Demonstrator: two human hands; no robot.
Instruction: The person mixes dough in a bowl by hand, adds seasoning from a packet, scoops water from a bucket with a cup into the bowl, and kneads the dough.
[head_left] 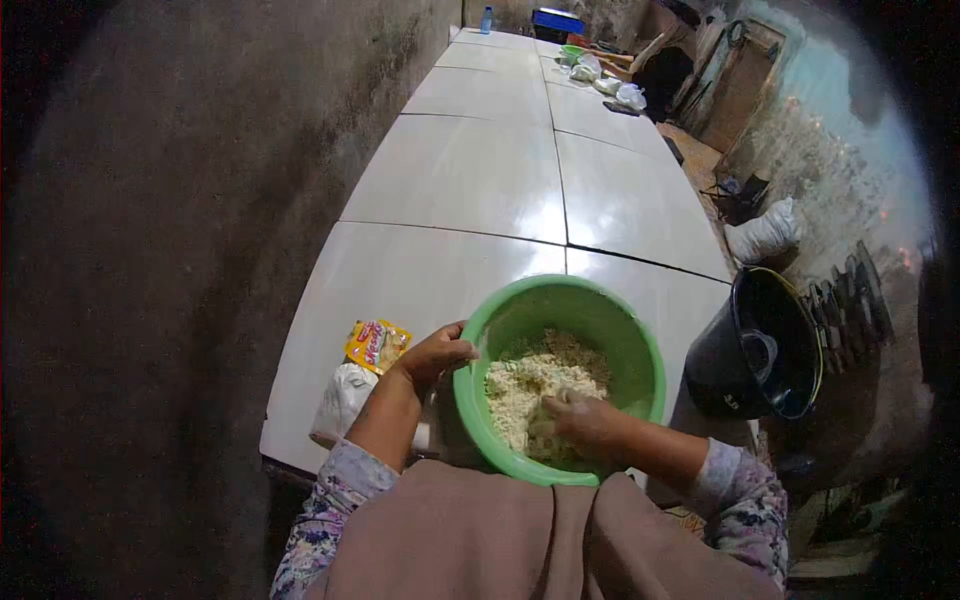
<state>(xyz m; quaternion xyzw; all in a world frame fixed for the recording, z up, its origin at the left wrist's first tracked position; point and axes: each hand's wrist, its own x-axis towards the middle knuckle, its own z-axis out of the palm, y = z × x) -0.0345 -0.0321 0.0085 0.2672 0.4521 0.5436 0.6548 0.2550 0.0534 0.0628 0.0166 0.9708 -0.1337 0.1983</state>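
A light green plastic basin (652,345) sits at the near end of the tiled table, close against my body. Inside it lies a pale, crumbly flour dough (525,385). My left hand (440,355) grips the basin's left rim, thumb over the edge. Down in the basin, my right hand (580,418) is curled into the dough, its fingertips partly buried. Left of the basin, by my left forearm, are a yellow and red packet (377,346) and a white plastic bag (346,397) with something in it.
A black bucket (715,365) stands at the table's right edge. Along the white tiled table (480,180), the far end holds several plastic bags (630,96), a small green bowl (571,52) and a bottle (487,20). A bare wall runs along the left. A white sack (765,233) sits on the right.
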